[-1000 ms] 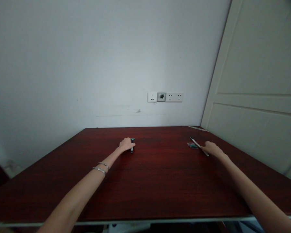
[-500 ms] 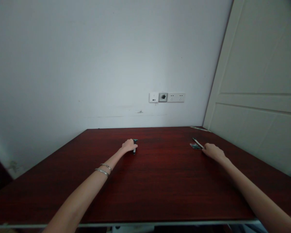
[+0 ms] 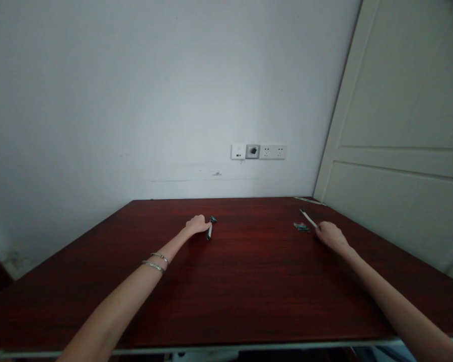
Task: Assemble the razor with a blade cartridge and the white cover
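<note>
My left hand, with two silver bracelets on its wrist, is closed at the back left-centre of the table. Its thumb and fingertips pinch a razor with a dark green head and a pale handle. The head points up and away, and the handle's lower end sticks out below the thumb. Over on the right, my right hand is closed round one end of a slim white stick with a dark tip, pointing up and left. Its exact kind is too small to tell. Beside it lies a small clear packet with dark green pieces inside.
The dark red wooden table reaches back to a white wall. Wall sockets are set above its back edge. A pale panelled door stands along the right side. A thin pale strip lies at the back right corner.
My left hand has shifted slightly left, and the razor has turned so that more of its handle shows. The white stick has lifted a little off the packet, its tip higher.
</note>
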The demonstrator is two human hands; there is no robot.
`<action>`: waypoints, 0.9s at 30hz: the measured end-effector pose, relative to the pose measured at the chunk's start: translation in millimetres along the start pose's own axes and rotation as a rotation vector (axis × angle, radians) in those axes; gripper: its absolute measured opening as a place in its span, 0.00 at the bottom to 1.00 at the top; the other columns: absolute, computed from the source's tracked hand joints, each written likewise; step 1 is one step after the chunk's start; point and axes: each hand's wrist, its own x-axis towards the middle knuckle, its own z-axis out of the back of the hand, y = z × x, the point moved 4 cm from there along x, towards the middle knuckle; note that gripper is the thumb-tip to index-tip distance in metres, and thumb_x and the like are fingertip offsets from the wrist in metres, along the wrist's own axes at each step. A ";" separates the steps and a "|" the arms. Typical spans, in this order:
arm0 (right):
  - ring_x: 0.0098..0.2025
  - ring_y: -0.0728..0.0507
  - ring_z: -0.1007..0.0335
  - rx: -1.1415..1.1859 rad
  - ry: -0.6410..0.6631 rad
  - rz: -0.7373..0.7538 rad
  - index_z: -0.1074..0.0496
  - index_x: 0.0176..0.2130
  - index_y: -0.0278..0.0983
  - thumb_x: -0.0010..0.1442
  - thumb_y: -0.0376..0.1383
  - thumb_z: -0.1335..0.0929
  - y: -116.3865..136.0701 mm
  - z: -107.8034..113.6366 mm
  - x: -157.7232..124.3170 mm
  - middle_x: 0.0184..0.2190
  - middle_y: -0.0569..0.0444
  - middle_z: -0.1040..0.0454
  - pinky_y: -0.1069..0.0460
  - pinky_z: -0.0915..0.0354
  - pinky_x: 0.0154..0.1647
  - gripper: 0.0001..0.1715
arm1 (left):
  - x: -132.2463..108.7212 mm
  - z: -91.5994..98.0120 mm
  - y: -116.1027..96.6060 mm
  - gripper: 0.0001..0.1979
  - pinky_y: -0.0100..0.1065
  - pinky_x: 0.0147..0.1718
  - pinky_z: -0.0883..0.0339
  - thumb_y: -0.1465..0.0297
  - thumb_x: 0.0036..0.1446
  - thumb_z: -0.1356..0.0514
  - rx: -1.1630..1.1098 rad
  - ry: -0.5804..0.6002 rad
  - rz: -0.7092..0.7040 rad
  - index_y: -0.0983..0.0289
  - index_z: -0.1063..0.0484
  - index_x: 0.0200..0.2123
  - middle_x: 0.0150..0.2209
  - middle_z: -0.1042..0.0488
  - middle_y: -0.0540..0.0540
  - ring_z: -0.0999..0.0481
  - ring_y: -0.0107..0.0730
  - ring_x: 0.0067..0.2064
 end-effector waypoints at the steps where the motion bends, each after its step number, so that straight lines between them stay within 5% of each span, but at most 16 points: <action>1: 0.37 0.38 0.28 0.006 -0.025 0.011 0.26 0.32 0.29 0.58 0.34 0.43 3.2 5.5 -0.5 0.36 0.36 0.27 0.50 0.39 0.33 0.20 | 0.0 2.5 -0.8 0.21 0.32 0.32 0.35 0.53 0.49 0.47 -0.013 -0.004 -0.004 0.66 0.26 0.29 0.35 0.24 0.63 0.25 0.41 0.38; 7: 0.36 0.40 0.28 0.165 -0.140 0.142 0.24 0.33 0.33 0.56 0.37 0.40 60.2 47.2 -10.3 0.32 0.43 0.24 0.53 0.40 0.32 0.17 | 4.6 23.5 -22.8 0.16 0.27 0.29 0.38 0.59 0.50 0.46 -0.169 -0.074 -0.108 0.66 0.25 0.24 0.27 0.24 0.57 0.26 0.32 0.31; 17: 0.31 0.46 0.30 0.440 -0.167 0.420 0.25 0.35 0.36 0.55 0.38 0.37 201.6 90.7 -66.0 0.30 0.50 0.24 0.55 0.43 0.31 0.13 | -20.0 44.5 -109.5 0.24 0.25 0.21 0.42 0.55 0.52 0.48 -0.521 -0.089 -0.477 0.70 0.25 0.24 0.20 0.28 0.55 0.35 0.22 0.18; 27: 0.38 0.44 0.31 0.320 -0.114 0.450 0.29 0.37 0.34 0.57 0.34 0.39 243.2 81.3 -96.5 0.36 0.47 0.28 0.54 0.44 0.35 0.11 | -28.1 41.7 -109.1 0.21 0.24 0.15 0.47 0.57 0.51 0.45 -0.665 -0.103 -0.342 0.70 0.26 0.23 0.18 0.31 0.53 0.39 0.19 0.16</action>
